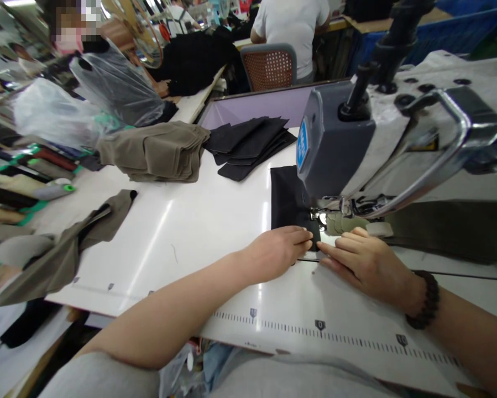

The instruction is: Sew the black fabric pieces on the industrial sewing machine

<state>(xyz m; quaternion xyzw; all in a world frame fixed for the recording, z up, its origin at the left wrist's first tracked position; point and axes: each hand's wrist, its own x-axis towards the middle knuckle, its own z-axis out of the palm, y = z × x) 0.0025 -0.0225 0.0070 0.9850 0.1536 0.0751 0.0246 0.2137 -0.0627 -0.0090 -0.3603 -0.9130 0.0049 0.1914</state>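
A black fabric piece (287, 196) lies flat on the white table, its right edge under the presser foot of a sewing machine (335, 146). My left hand (275, 253) rests on the fabric's near end, fingers together and pressed down on it. My right hand (366, 262), with a dark beaded bracelet at the wrist, is just right of the near corner; its index fingertip touches the fabric's edge, and its fingers are spread. The two hands are slightly apart, in front of the needle area.
Brown fabric pieces (155, 149) and black pieces (252, 141) are stacked behind, left of the machine. Another brown piece (66, 254) hangs over the table's left side near thread cones. Dark green fabric (451, 229) lies right. A person (292, 30) sits beyond a chair (271, 66).
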